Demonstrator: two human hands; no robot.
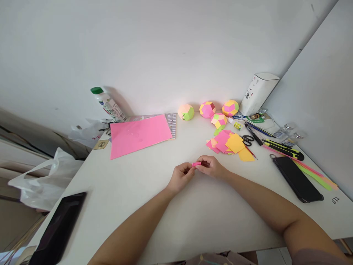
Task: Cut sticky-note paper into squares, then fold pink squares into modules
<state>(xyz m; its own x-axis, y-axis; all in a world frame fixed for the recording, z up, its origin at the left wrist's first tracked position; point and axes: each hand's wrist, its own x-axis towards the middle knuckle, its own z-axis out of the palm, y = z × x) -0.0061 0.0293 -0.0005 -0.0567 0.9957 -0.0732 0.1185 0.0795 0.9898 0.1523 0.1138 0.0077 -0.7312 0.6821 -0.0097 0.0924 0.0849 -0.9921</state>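
Between my two hands is a small folded piece of pink paper [196, 164], held just over the white table. My left hand [180, 177] pinches its left end between thumb and fingers. The other end is gripped by my right hand [211, 167], fingertips close to those of the left. Beyond the hands lies a loose pile of pink and yellow paper squares [224, 140]. Behind that pile sit several many-sided paper balls, among them a pink and yellow one [207, 109] and a peach and green one [186, 112].
A pink sheet [140, 134] lies at the back left by a white bottle [109, 106]. To the right are scissors [248, 140], a glue stick [235, 124], a black pouch [298, 178] and a cutter [286, 149]. A black tablet-like object [59, 228] rests front left.
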